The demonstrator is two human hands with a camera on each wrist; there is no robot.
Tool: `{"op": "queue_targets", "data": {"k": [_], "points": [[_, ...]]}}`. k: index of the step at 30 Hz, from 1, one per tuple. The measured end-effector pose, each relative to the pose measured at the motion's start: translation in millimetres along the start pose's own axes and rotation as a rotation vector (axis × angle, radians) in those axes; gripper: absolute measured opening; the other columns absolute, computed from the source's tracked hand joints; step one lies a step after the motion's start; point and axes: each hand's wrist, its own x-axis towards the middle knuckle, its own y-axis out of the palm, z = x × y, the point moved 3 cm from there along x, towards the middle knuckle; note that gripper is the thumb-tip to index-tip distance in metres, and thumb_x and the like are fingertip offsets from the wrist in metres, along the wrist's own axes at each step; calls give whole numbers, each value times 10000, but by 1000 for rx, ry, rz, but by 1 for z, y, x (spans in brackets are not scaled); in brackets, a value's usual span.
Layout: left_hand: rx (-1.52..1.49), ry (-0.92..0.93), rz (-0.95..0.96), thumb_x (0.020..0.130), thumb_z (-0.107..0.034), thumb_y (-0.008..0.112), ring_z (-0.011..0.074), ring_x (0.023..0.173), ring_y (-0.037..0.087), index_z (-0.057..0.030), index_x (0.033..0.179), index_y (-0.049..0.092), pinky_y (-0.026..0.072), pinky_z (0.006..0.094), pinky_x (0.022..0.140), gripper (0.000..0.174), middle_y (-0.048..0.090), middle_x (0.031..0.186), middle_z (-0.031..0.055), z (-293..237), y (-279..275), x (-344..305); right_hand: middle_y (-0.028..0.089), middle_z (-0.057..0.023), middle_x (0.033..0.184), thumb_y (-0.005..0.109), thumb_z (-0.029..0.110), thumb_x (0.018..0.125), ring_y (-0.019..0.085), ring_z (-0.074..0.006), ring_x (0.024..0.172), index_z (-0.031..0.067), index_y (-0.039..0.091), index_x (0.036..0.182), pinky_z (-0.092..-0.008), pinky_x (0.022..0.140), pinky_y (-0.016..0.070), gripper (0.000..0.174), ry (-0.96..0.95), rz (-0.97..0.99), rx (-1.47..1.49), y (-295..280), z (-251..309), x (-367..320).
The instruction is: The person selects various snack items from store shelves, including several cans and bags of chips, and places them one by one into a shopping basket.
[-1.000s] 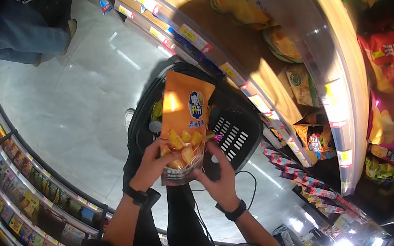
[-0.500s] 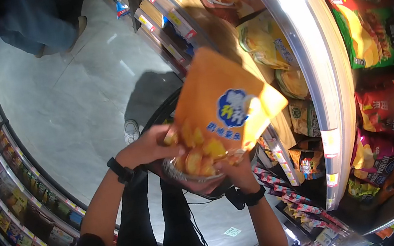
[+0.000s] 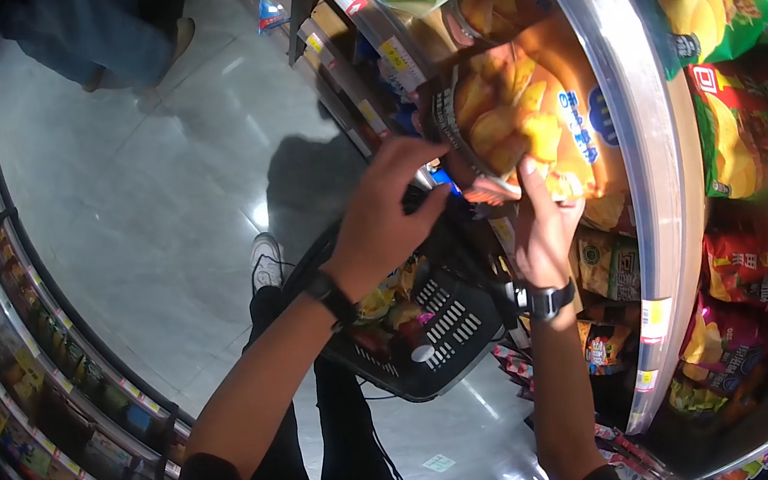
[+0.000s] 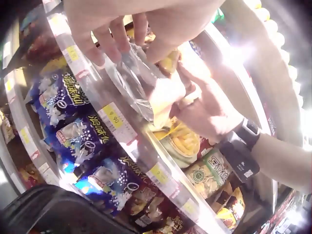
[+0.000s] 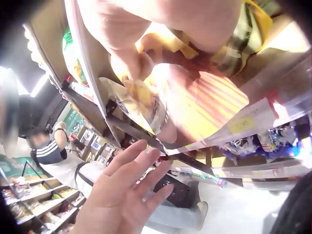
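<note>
An orange snack bag [image 3: 580, 65] with pictured yellow chunks and a dark lower end lies tilted within the shelf opening. My right hand [image 3: 541, 242] grips it by its near edge, thumb on the printed front. My left hand [image 3: 379, 216] is beside the bag's dark end, with thumb and fingers spread apart. From the left wrist, the bag's silvery end [image 4: 129, 80] shows under the left fingers. In the right wrist view, the left hand [image 5: 124, 195] appears with loosely extended fingers below the bag.
A black basket [image 3: 425, 391] holding several packets is below my hands. Price-tagged shelf edges [image 3: 650, 104] curve around the bag, with red chip bags [image 3: 759, 251] farther right. Blue packets [image 4: 105, 183] fill a lower shelf. Another person's legs [image 3: 95, 35] stand at upper left.
The orange bag has gone from above the basket to the shelf at the right, turning on the way. My left hand has come off it; the right still holds it.
</note>
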Motion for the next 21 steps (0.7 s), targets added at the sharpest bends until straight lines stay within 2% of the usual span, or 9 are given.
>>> {"op": "queue_targets", "data": {"k": [1,5,9,12,13,16,17,20,21], "points": [[-14,56,7,859,-49,755,320,1144,605,-32,1265,632,488,376,976,425,612,1177,140,-2,7,8,703,-89,1166,701,-20,941,689,-175,1022,-11,624,1301,-347,918,564,369,-16,32,8,8,5,5],[-65,32,48,873,-109,753,367,1211,569,-16,1373,552,473,398,1026,548,552,1288,182,3,30,36,704,-134,1198,698,-7,946,700,-195,1033,-37,633,1272,-352,869,586,334,-139,-35,-10,13,1,32],[35,38,75,879,-158,748,394,1239,543,3,1409,498,474,410,1033,607,528,1323,202,13,48,61,722,-124,1151,721,28,944,708,-185,984,-11,659,1243,-308,853,571,308,-62,-53,72,26,-4,47],[80,46,90,872,-161,746,401,1239,534,10,1387,499,479,420,1026,597,525,1299,212,19,49,75,730,-108,1128,738,44,936,705,-167,966,5,673,1223,-297,839,568,297,-215,-122,-43,27,-10,59],[89,45,93,868,-158,746,402,1237,533,12,1376,503,480,423,1023,588,525,1286,215,20,50,79,731,-99,1129,756,55,924,700,-149,965,6,677,1208,-283,844,559,299,-155,-158,-135,29,-8,58],[130,0,80,852,-121,740,376,1181,564,18,1326,517,498,426,982,542,531,1220,209,26,45,88,726,-110,1152,755,44,924,693,-147,1013,-16,669,1214,-296,911,553,308,-243,-150,-202,42,-11,67],[110,-28,79,835,-69,727,347,1094,605,17,1319,504,516,412,927,540,535,1164,193,29,45,92,721,-115,1163,735,23,932,689,-155,1033,-28,659,1229,-306,936,551,310,-258,-120,-195,47,-8,65],[161,95,2,834,-41,721,292,1039,643,4,1332,493,530,384,866,549,544,1164,166,41,46,103,716,-116,1171,706,4,947,689,-161,1035,-43,648,1240,-306,937,550,303,-313,-67,-109,48,-24,79],[141,65,-5,835,-41,722,276,1032,648,2,1334,492,531,374,857,551,547,1169,160,42,45,105,710,-123,1182,681,-3,960,686,-165,1039,-58,630,1275,-310,942,550,324,-232,-61,-75,52,-23,75]]}}
